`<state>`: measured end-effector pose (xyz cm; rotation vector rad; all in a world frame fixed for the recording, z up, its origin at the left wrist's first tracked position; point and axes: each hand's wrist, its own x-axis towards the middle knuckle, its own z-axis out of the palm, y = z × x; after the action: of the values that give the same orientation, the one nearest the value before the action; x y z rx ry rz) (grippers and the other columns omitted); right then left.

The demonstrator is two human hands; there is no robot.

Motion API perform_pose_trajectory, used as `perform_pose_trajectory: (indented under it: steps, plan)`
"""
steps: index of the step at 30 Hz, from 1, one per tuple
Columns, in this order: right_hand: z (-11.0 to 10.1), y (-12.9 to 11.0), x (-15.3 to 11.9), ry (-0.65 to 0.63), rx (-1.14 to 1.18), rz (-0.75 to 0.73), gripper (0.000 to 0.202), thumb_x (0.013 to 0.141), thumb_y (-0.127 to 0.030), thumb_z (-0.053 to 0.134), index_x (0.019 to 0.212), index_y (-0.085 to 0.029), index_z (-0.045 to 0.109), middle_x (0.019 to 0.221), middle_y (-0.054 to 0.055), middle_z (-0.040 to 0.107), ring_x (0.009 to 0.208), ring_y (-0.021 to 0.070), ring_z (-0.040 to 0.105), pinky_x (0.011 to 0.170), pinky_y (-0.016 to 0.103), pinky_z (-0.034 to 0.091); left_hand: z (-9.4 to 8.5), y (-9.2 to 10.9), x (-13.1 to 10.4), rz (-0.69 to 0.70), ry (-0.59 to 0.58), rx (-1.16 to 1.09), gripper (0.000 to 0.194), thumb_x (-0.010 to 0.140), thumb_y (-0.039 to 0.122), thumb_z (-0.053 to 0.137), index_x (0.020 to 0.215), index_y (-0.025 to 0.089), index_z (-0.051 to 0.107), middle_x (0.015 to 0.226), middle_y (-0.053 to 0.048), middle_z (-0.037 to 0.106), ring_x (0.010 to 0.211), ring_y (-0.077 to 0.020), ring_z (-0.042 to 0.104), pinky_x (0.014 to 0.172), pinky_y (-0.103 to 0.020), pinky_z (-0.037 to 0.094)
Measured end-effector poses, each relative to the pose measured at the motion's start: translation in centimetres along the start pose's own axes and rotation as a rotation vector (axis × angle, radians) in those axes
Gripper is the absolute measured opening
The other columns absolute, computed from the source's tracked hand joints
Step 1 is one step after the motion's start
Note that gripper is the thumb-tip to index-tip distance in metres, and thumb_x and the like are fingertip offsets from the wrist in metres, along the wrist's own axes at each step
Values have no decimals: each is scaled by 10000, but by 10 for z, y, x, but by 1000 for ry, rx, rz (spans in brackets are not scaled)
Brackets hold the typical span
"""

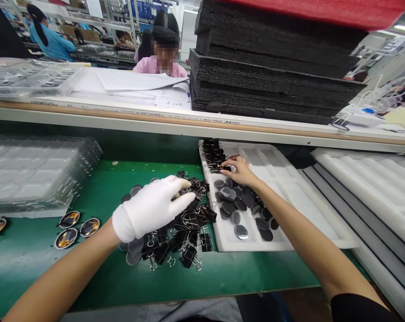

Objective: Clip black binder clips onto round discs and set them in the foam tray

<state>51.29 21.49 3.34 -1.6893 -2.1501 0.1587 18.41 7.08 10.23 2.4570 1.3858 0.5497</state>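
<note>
My left hand [151, 205], in a white glove, is over a pile of black binder clips [189, 223] on the green bench. Its fingers are curled, with a dark clip at the thumb and fingertips. My bare right hand [240, 171] pinches a binder clip [225, 168] at the near end of a row of binder clips [213, 152] along the white foam tray's left edge. Round dark lenses [240, 200] lie loose in the tray [237, 247], just below my right hand. More round lenses [134, 251] lie partly under the clip pile.
Clear plastic trays [37, 174] are stacked at left, near small oval pieces with a gold pattern [66, 238]. More foam trays [373, 192] stand at right. A shelf [155, 125] crosses above, bearing black foam sheets [269, 76] and papers [138, 82]. A person [165, 49] sits beyond.
</note>
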Motion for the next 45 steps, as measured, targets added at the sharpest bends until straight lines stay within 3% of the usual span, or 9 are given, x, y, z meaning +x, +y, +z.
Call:
perform_pose_trajectory:
  steps: [7,11,17,19,23,27,32,39,45]
  plan:
    - [-26,-17,-21,44,-111,-54,360,913,-410,600,1219,-235,669,1290,195,542,1256,440,440,1007,614,339,-2,-5,0,-4,-17,48,473,1016,554,396,1300,268,643,1269,-50,698,1117,-254,668,967,-380,497]
    - [-40,-30,-48,-182,-92,-208,317,955,-466,545,1077,-245,737,1108,111,695,1062,315,618,948,493,444,-18,-9,1,-56,12,97,511,1001,579,387,1281,249,659,1271,-58,704,1134,-266,663,1001,-402,503]
    - [-16,-29,-65,-270,-177,-243,474,993,-468,415,1340,-256,658,1380,129,642,1201,410,553,928,623,432,-69,-21,-29,-193,228,131,450,1018,496,391,1283,241,650,1290,-19,699,1165,-226,639,1062,-352,473]
    - [-7,-23,-62,-251,-182,-241,453,974,-483,434,1267,-260,698,1355,114,669,1201,431,558,919,631,430,-78,-28,-48,-254,169,186,430,1037,457,367,1269,234,653,1275,-5,701,1142,-205,637,1057,-343,461]
    - [3,-14,-55,-209,-120,-253,332,912,-523,557,1046,-273,732,1105,136,760,1080,470,609,853,632,402,-58,-59,-89,-340,-219,360,512,932,564,543,1301,229,661,1218,-75,708,1039,-277,670,956,-416,503]
    - [3,-14,-54,-102,-49,-241,277,862,-519,661,1035,-303,664,942,161,742,897,438,636,728,538,372,-15,-87,-120,-460,-328,592,742,787,587,718,1408,201,594,1352,-188,613,1163,-418,587,953,-549,454]
    - [1,-22,-56,-31,61,-196,360,865,-590,609,1124,-339,616,998,152,716,807,384,635,676,491,379,9,-102,-122,-387,-277,587,494,862,579,647,1223,244,689,1169,-125,698,1102,-339,603,987,-494,374]
    - [-23,-32,-71,150,202,-29,351,841,-612,652,1024,-320,719,1002,84,739,873,340,683,837,519,495,0,-121,-116,-301,-173,602,414,743,548,695,963,200,735,909,-80,727,929,-304,660,907,-446,379]
    - [-47,-91,-100,101,815,85,296,739,-478,843,942,-278,766,898,69,758,851,281,723,811,469,601,-19,-78,-83,-60,218,687,391,801,542,636,950,192,726,890,-79,717,906,-288,644,908,-452,374]
